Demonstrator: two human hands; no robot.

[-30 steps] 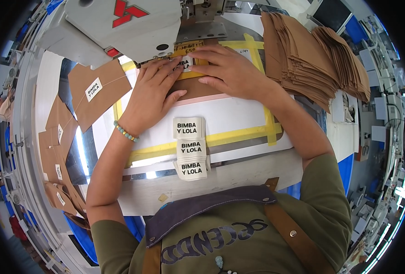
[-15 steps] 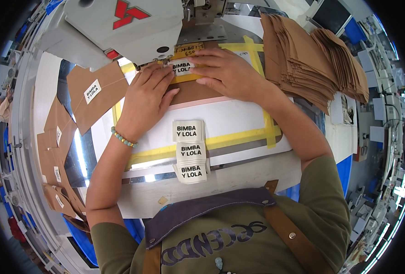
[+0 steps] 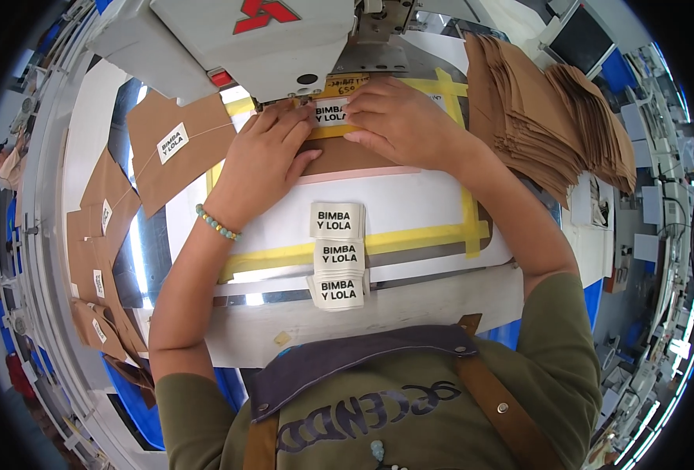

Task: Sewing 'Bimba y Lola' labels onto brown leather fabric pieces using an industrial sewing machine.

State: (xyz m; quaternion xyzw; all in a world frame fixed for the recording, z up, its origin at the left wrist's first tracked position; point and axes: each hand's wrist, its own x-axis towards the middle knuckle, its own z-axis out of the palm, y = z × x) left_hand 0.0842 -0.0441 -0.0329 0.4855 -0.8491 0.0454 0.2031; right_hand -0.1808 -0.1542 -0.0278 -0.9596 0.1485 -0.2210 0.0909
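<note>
A white label with dark lettering (image 3: 330,113) lies within a yellow template (image 3: 327,132) on a brown fabric piece (image 3: 347,155), below the sewing machine head (image 3: 272,55). My left hand (image 3: 265,153) rests at the label's left end, fingers extended and pressed down close to the machine's needle area. From the right, my right hand (image 3: 406,121) lies over the label's other end, fingers spread and thumb apart. Both hands press down rather than grip. The machine head and my left fingers hide the needle.
Stacked spare labels (image 3: 337,254) sit nearer me on the white sheet edged with yellow tape (image 3: 476,211). A pile of brown pieces (image 3: 519,110) stands on the right. Labelled brown pieces (image 3: 182,149), joined by thread, trail off the left side.
The whole view has shifted slightly, so the scene sits a little farther right. Both hands keep nearly the same places around the label.
</note>
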